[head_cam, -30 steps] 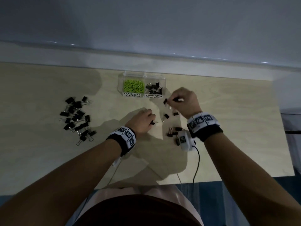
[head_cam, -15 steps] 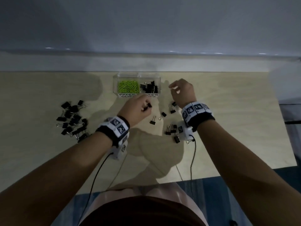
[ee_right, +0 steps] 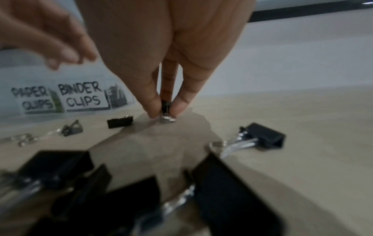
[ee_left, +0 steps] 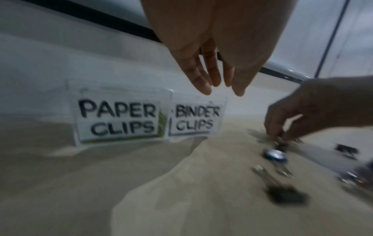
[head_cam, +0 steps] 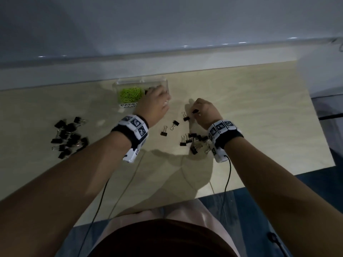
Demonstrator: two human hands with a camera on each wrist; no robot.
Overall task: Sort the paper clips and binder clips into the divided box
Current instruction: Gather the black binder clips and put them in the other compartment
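The clear divided box (head_cam: 130,82) stands at the table's far edge, labelled PAPER CLIPS and BINDER CLIPS (ee_left: 194,121). Green paper clips (head_cam: 130,94) fill its left compartment. My left hand (head_cam: 154,90) hovers over the right compartment, fingers (ee_left: 201,83) straight and pointing down, holding nothing. Black binder clips lie in that compartment (ee_right: 118,97). My right hand (head_cam: 195,112) is down on the table to the right of the box. Its thumb and fingers pinch a small black binder clip (ee_right: 165,104).
Loose binder clips (head_cam: 174,124) lie between my hands, and a small heap (head_cam: 194,141) sits by my right wrist. A bigger pile of binder clips (head_cam: 68,136) lies at the left. Wrist-camera cables trail off the near table edge.
My left hand went from the table up over the binder-clip compartment, and its fingers now hold nothing. My right hand came down from beside the box and pinched a clip.
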